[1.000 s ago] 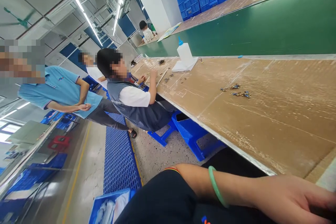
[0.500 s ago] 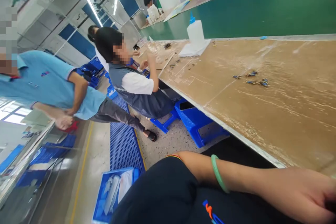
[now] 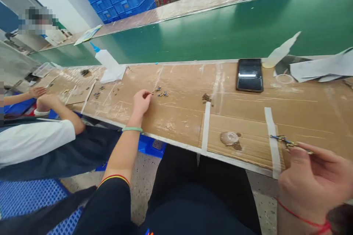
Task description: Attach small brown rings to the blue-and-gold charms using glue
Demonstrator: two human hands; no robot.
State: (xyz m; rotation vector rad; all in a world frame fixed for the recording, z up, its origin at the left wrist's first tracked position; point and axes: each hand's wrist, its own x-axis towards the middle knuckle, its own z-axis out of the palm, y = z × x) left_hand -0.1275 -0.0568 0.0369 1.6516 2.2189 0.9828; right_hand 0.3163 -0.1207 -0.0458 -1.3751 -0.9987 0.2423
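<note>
My left hand [image 3: 141, 103], a green bangle at its wrist, reaches over the brown tabletop. Thumb and forefinger are pinched together, and what is between them is too small to name. Just right of these fingertips lie several small blue-and-gold metal pieces [image 3: 163, 94]. At the right edge my right hand [image 3: 317, 176], with a red cord round the wrist, is closed on a slender blue-and-gold metal piece [image 3: 284, 139], or more than one; the fingers hide part of it. This piece sticks out leftward over a white tape strip [image 3: 272, 143].
A cardboard patch [image 3: 220, 121] bears a clear glossy blob [image 3: 229, 138]. Small brown bits [image 3: 206, 98] lie behind it. Farther back are a phone [image 3: 249, 75], a blue-tipped white bottle [image 3: 107, 60] and another pale bottle [image 3: 281, 50]. A co-worker's arm [image 3: 64, 114] rests at the left.
My view has swung from the aisle on the left round to the tabletop. My left hand now reaches out beside the small metal pieces. My right hand has come into view holding blue-and-gold metal.
</note>
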